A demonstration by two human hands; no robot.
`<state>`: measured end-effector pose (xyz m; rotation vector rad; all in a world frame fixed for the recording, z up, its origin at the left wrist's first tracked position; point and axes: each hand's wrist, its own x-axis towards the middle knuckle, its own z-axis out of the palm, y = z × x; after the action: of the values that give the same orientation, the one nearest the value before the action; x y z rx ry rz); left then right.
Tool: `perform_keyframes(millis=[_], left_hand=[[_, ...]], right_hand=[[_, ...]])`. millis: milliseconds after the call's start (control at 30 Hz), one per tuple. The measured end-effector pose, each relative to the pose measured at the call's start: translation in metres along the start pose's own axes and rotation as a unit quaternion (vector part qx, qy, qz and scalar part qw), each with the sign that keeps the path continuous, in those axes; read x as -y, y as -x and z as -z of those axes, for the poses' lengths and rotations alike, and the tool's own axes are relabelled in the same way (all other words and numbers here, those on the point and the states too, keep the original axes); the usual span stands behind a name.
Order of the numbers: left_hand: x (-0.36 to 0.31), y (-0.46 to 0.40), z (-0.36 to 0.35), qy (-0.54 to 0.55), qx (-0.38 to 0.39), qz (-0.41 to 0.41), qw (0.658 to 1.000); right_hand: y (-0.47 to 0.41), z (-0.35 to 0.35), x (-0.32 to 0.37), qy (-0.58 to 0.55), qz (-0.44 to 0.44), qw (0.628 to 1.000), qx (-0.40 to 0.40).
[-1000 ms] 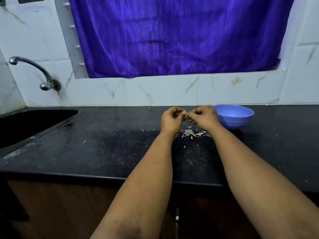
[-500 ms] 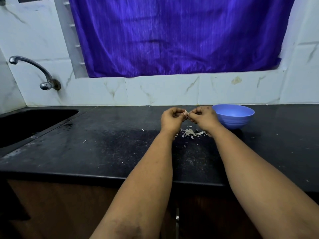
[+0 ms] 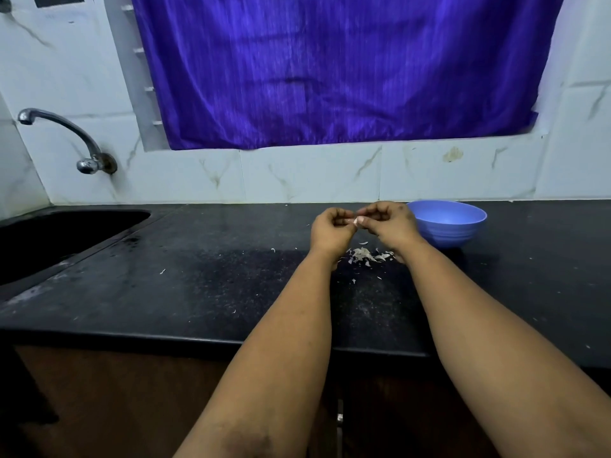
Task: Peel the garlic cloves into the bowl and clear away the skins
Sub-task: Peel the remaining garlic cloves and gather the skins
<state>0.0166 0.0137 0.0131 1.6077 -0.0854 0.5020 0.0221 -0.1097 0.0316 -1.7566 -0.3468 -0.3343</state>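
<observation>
My left hand (image 3: 330,231) and my right hand (image 3: 390,226) meet above the black counter (image 3: 198,292), fingertips pinched together on a small pale garlic clove (image 3: 356,221). Most of the clove is hidden by my fingers. Below the hands a little heap of whitish garlic skins (image 3: 367,256) lies on the counter, with a few stray flakes around it. A blue bowl (image 3: 446,223) stands just right of my right hand, partly behind it; what it holds cannot be seen.
A dark sink (image 3: 59,239) is sunk into the counter at the left, under a metal tap (image 3: 66,140). A tiled wall and purple curtain (image 3: 330,71) close the back. The counter's front edge (image 3: 165,335) runs across below my forearms.
Both hands have stayed together above the skins, lifting very slightly. The fingers have shifted a little on the clove.
</observation>
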Motion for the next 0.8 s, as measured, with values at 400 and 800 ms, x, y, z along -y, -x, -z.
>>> perform_keyframes(millis=[400, 800], left_hand=[[-0.0001, -0.0004, 0.0002, -0.086, -0.015, -0.007, 0.996], [-0.0034, -0.0003, -0.0028, 0.033, -0.002, 0.046, 0.998]], right_hand=[[-0.0041, -0.002, -0.004, 0.028, 0.013, 0.999, -0.025], [-0.0011, -0.0055, 0.002, -0.1, -0.041, 0.994, 0.01]])
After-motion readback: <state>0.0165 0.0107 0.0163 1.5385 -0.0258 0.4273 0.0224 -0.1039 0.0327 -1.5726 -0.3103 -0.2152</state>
